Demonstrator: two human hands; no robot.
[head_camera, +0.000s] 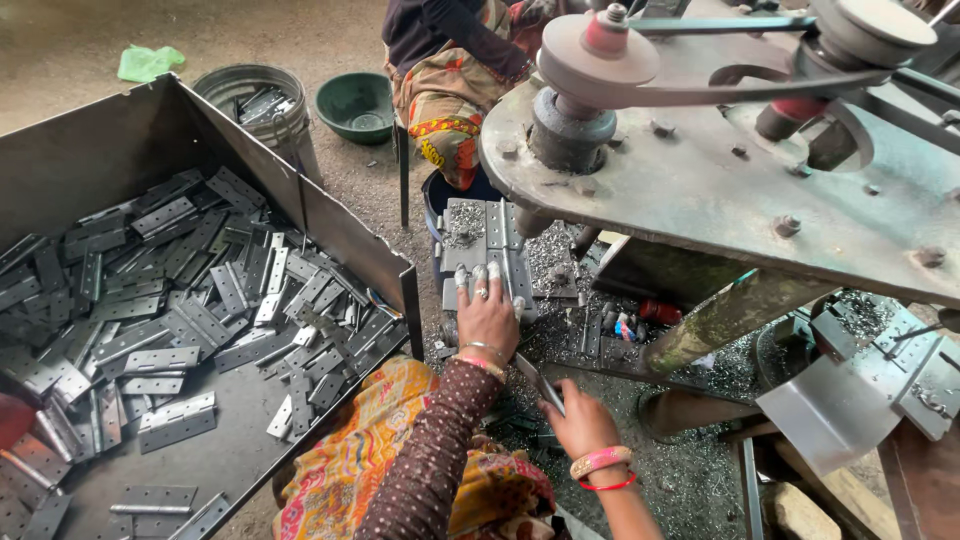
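A flat grey metal hinge plate (540, 383) is held in the right hand (583, 420), with the fingers closed round its lower end. The left hand (487, 318) is laid flat and open on a small stack of grey hinge plates (492, 250) under the big grey metal machine table (700, 190) — nothing is gripped by it, the fingers are only spread on top.

A great many loose grey hinge plates (170, 320) are heaped in the large dark metal bin (250, 160) to the left, so much seems still to be done. Only a few plates are piled by the machine — it is judged that the work is at an early or middle point. Silver metal shavings (560, 270) are scattered on the ground around the stack.
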